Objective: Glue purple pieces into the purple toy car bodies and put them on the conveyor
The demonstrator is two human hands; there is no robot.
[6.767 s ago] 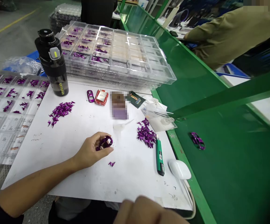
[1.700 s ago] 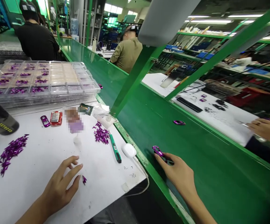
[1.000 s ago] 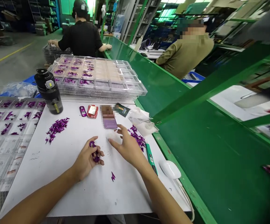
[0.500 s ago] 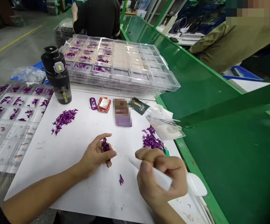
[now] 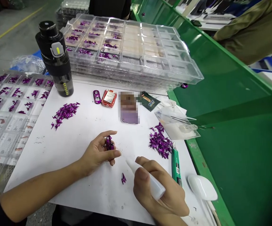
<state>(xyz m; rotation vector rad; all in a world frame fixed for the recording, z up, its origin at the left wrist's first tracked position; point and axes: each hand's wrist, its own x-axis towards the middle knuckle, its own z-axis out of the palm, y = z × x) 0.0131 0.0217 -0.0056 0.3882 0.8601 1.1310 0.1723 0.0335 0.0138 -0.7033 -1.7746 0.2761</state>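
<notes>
My left hand [image 5: 100, 153] is closed around a small glossy purple part [image 5: 109, 142], pinched between thumb and fingers; the fingers cover much of it. In my right hand [image 5: 159, 185] is a white glue-type squeeze bottle [image 5: 156, 187] with a long, pointed nozzle, tilted so that its tip is close to the left thumb, apart from the purple part. A loose purple jagged piece [image 5: 123, 178] lies on the white tabletop [image 5: 91, 194] between the hands. Heaps of similar pieces lie at the left [image 5: 66, 112] and at the right [image 5: 159, 141].
Beyond the hands are a purple toy car body [image 5: 97, 97], a red part [image 5: 109, 98], a phone [image 5: 129, 117] and a dark green packet [image 5: 150, 102]. A black bottle [image 5: 57, 62] stands by stacked clear trays [image 5: 131, 73]. A green cutter [image 5: 176, 164] and white mouse [image 5: 203, 187] lie right.
My right hand has brought the squeeze bottle nearer to the left hand, nozzle towards it. The left hand keeps its hold on the purple part. The camera view has shifted slightly.
</notes>
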